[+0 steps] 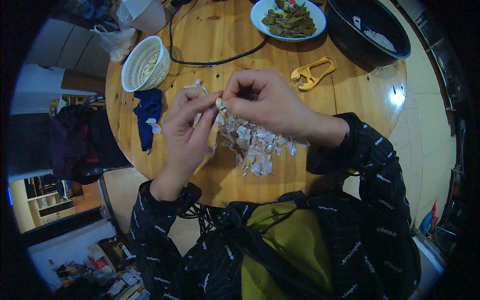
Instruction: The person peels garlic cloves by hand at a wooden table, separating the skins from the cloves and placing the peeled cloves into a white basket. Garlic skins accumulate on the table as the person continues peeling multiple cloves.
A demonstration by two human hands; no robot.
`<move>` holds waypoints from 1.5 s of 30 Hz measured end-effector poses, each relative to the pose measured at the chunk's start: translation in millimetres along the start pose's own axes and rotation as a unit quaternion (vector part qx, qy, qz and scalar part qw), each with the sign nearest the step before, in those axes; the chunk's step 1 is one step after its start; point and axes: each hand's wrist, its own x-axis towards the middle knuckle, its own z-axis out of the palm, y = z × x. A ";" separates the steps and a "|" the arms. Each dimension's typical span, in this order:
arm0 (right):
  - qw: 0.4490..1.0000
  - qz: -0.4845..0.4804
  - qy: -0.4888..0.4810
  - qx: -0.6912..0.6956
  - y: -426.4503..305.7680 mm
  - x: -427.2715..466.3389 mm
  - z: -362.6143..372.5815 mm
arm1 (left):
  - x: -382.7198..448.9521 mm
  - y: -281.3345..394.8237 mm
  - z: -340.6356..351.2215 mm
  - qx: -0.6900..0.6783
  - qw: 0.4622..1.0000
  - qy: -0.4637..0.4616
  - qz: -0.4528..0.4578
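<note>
Between the fingertips of both hands is a small pale garlic clove (pixel 220 104). My left hand (pixel 191 120) pinches it between thumb and forefinger from the left. From the right, the thumb and curled forefinger of my right hand (pixel 262 101) close on its other side. Under and beyond my hands, papery garlic skins (pixel 255 146) lie in a loose heap on the round wooden table (pixel 232 187). A white plastic basket (pixel 161 69) at the back left holds several pale cloves (pixel 150 67). Part of the clove is hidden by my fingers.
A dark blue cloth (pixel 149 116) lies below the basket. A yellow plastic clip-like tool (pixel 315 73) rests to the right. Behind are a black cable (pixel 221 63), a bowl of dark green vegetables (pixel 257 17) and a black pot with rice (pixel 378 39). A white container (pixel 146 17) stands back left.
</note>
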 end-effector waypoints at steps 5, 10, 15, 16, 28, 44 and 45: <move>1.000 0.002 -0.002 -0.022 0.0 -3.4 2.1 | -4.4 9.1 0.0 -0.047 0.996 -0.042 -0.056; 0.998 -0.021 -0.015 -0.053 3.4 -2.2 2.5 | -6.8 16.4 3.8 -0.057 0.994 0.021 -0.088; 0.999 -0.007 -0.003 -0.034 2.4 -2.3 3.9 | -3.0 11.1 -3.9 -0.026 0.996 0.003 -0.088; 1.000 -0.013 -0.007 -0.021 1.2 -2.9 3.2 | -2.2 10.0 -6.0 -0.087 0.987 0.016 -0.135; 0.990 -0.027 0.018 -0.137 9.2 0.8 0.9 | -0.8 1.9 -13.8 -0.235 0.956 0.038 -0.170; 0.859 -0.264 -0.011 -0.439 2.0 -4.3 -3.0 | -8.3 11.8 -8.3 -0.096 0.986 -0.007 -0.138; 0.879 -0.252 -0.012 -0.405 2.0 -4.2 -2.5 | -8.0 12.0 -8.5 -0.114 0.982 -0.013 -0.153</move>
